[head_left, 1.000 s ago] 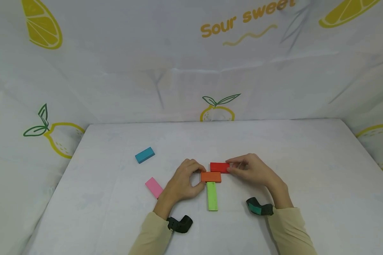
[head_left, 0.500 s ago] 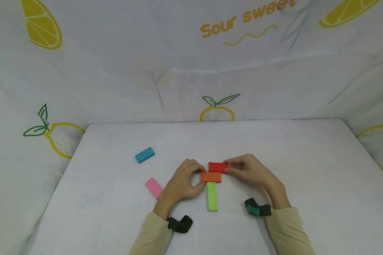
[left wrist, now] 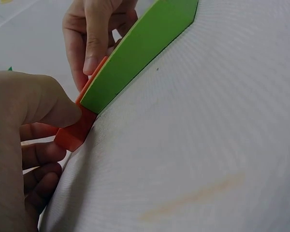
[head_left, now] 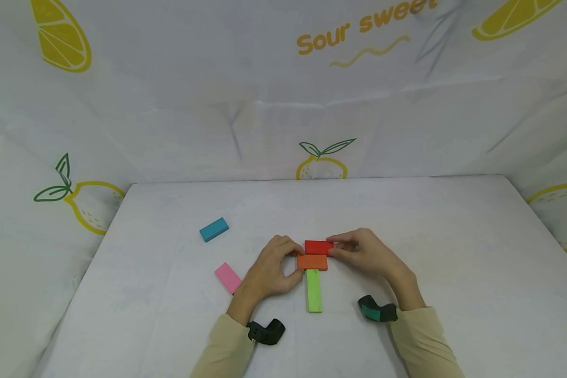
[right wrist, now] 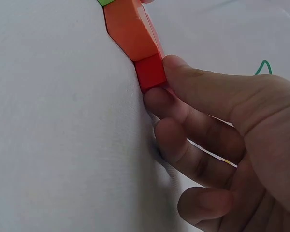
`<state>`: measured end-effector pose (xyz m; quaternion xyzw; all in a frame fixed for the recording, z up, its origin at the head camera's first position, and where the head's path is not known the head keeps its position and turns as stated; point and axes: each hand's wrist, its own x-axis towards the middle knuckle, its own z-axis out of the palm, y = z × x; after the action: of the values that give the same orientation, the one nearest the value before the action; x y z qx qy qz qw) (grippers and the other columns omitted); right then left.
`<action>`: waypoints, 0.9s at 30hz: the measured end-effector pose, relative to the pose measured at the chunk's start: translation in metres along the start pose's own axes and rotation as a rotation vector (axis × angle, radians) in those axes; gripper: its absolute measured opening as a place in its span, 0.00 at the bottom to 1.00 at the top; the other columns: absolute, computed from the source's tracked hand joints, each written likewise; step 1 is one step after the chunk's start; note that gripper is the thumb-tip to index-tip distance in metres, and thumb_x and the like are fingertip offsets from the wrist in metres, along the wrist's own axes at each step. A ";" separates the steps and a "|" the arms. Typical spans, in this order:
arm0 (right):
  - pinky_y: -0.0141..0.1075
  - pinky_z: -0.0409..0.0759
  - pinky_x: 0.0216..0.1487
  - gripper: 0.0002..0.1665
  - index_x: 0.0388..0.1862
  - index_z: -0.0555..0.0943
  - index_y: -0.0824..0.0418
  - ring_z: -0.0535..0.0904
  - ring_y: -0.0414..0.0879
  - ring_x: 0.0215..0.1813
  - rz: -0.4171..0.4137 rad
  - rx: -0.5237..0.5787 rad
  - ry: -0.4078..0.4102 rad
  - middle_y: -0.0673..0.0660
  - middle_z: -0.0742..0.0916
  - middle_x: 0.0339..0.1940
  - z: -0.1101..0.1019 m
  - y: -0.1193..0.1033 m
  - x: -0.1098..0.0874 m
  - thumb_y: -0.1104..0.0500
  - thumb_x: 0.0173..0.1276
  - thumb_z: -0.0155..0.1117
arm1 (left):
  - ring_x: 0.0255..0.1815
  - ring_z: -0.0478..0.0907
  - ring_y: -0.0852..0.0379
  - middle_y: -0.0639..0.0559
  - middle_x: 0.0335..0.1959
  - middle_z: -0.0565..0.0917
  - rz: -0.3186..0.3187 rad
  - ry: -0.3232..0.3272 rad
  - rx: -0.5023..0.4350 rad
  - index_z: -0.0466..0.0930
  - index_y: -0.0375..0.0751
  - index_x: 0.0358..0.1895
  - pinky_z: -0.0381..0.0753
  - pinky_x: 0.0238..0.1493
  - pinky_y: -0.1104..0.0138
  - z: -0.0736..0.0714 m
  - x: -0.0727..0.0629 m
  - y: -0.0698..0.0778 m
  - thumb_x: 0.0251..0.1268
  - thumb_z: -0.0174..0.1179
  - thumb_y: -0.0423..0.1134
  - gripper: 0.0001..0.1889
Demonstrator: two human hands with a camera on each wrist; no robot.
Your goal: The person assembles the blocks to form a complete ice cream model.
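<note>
My left hand (head_left: 272, 266) pinches the left end of an orange block (head_left: 312, 262), thumb in front and index finger behind. Right behind it lies a red block (head_left: 318, 247), parallel to it and a little to the right. The right hand (head_left: 364, 253) pinches the red block's right end between thumb and index finger. From the orange block's front side a light green block (head_left: 314, 291) runs toward me, forming a T. In the right wrist view the red block's end (right wrist: 151, 72) sits against the orange block (right wrist: 130, 30).
A pink block (head_left: 228, 278) lies left of my left hand, partly hidden by the wrist. Farther back on the left is a blue block (head_left: 214, 229). All rest on a white-covered table (head_left: 430, 220), with a lemon-printed cloth (head_left: 193, 142) rising behind.
My right hand has slid the red block leftward along the back of the orange block. The left hand, the orange block and the green block have stayed in place.
</note>
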<state>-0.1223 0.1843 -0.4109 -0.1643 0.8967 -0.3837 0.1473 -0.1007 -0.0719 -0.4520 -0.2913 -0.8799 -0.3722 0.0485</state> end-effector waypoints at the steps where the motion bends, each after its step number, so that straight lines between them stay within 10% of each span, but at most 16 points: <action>1: 0.27 0.79 0.38 0.21 0.59 0.85 0.65 0.79 0.42 0.36 0.003 0.006 0.001 0.51 0.89 0.33 0.000 0.000 0.000 0.59 0.68 0.71 | 0.44 0.75 0.60 0.55 0.40 0.84 0.001 0.001 -0.001 0.84 0.44 0.45 0.80 0.50 0.66 0.000 0.000 0.000 0.57 0.66 0.37 0.12; 27: 0.27 0.76 0.34 0.21 0.58 0.85 0.67 0.78 0.42 0.34 -0.027 0.042 -0.011 0.52 0.89 0.32 0.004 -0.005 0.001 0.60 0.68 0.70 | 0.43 0.73 0.61 0.56 0.38 0.81 0.018 0.011 0.014 0.81 0.46 0.42 0.79 0.48 0.68 0.000 0.000 0.000 0.56 0.67 0.37 0.10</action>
<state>-0.1209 0.1781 -0.4099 -0.1755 0.8852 -0.4037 0.1504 -0.1012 -0.0720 -0.4522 -0.2968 -0.8796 -0.3671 0.0589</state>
